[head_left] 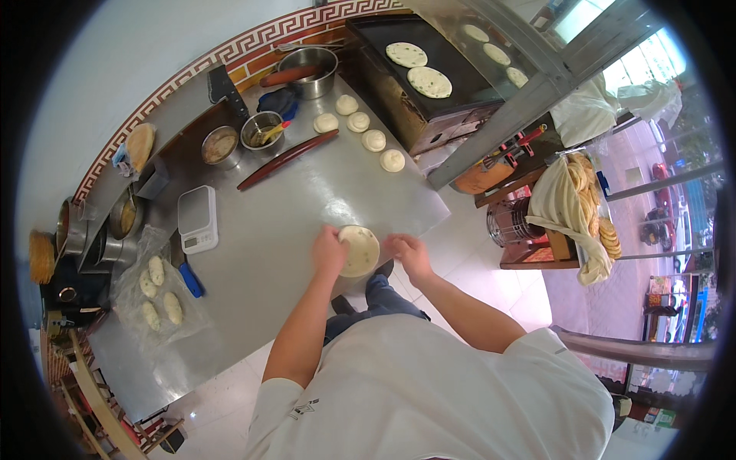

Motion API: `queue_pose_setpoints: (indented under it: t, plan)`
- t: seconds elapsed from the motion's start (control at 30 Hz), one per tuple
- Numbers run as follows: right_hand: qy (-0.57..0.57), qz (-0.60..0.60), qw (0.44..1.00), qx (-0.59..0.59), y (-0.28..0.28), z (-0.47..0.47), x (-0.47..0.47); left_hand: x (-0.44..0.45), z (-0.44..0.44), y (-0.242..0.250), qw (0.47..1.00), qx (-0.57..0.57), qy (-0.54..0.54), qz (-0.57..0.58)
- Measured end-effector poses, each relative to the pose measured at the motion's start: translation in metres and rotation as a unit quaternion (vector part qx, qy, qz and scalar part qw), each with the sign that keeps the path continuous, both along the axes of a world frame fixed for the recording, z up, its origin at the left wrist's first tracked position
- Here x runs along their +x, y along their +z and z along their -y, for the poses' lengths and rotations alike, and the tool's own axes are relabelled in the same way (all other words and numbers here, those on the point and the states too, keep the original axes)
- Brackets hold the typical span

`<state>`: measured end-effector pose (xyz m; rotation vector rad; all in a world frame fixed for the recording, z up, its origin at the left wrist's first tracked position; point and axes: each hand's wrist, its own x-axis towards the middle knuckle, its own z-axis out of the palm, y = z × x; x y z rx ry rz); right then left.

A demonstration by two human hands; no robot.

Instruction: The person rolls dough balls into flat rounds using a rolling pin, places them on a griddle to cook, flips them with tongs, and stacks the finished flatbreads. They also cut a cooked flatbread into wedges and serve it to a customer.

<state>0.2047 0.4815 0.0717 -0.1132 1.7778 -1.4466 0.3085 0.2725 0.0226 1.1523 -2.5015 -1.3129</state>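
A flat round of dough (360, 251) flecked with green is at the near edge of the steel worktop (276, 241). My left hand (330, 253) grips its left rim. Just right of the round, my right hand (407, 253) is slightly blurred, its fingers partly bent, apart from the dough as far as I can tell. Farther up the worktop lie a dark red rolling pin (287, 160) and several coiled dough balls (374, 140). Two flat dough rounds (429, 82) rest on the black griddle (454, 43).
To the left stand a white kitchen scale (198, 218), a blue-handled tool (191, 280) and dough pieces (172, 307) on plastic film. Steel pots (263, 133) line the back. A metal frame post (494, 129) crosses at the right, beside a tray of baked flatbreads (583, 190) under cloth.
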Motion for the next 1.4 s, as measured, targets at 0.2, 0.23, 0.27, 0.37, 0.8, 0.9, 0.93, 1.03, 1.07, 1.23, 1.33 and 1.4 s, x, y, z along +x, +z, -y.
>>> queue_pose_setpoints:
  t: [0.2, 0.23, 0.27, 0.37, 0.8, 0.9, 0.93, 1.03, 1.07, 1.23, 1.33, 1.4]
  plan:
    - [-0.151, 0.349, 0.925, -0.027, 0.016, 0.012, 0.018, 0.022, -0.046, 0.049, 0.918, 0.307, -0.227, -0.102]
    - [-0.166, 0.372, 0.913, -0.033, 0.019, 0.014, 0.017, 0.03, -0.051, 0.058, 0.897, 0.329, -0.267, -0.127]
    - [-0.181, 0.371, 0.908, -0.069, 0.022, 0.014, 0.016, 0.036, -0.052, 0.066, 0.911, 0.351, -0.165, -0.139]
    - [-0.116, 0.333, 0.932, -0.084, 0.039, 0.002, -0.001, 0.045, -0.035, 0.079, 0.914, 0.373, 0.06, -0.15]
    - [0.453, -0.205, 0.866, 0.051, 0.273, -0.142, -0.387, -0.033, -0.099, -0.011, 0.925, -0.303, -0.209, 0.097]
    - [0.472, -0.302, 0.828, 0.019, 0.299, -0.094, -0.493, -0.07, -0.116, 0.022, 0.955, -0.236, -0.124, 0.131]
    - [0.475, -0.322, 0.818, 0.023, 0.302, -0.065, -0.524, -0.094, -0.118, 0.039, 0.979, -0.181, -0.04, 0.081]
    - [0.447, -0.448, 0.773, 0.028, 0.299, 0.04, -0.593, -0.193, -0.106, 0.108, 0.96, -0.248, 0.051, -0.117]
    - [0.432, -0.431, 0.792, 0.001, 0.296, 0.075, -0.611, -0.235, -0.096, 0.131, 0.93, -0.286, 0.121, -0.195]
    - [0.359, -0.635, 0.683, -0.029, 0.25, 0.242, -0.642, -0.392, -0.053, 0.212, 0.951, -0.264, -0.099, -0.129]
    - [0.311, -0.701, 0.637, -0.085, 0.182, 0.289, -0.63, -0.432, -0.058, 0.22, 0.936, -0.317, -0.151, -0.038]
    - [0.332, -0.75, 0.56, -0.115, 0.136, 0.297, -0.628, -0.435, -0.062, 0.22, 0.939, -0.299, -0.172, -0.012]
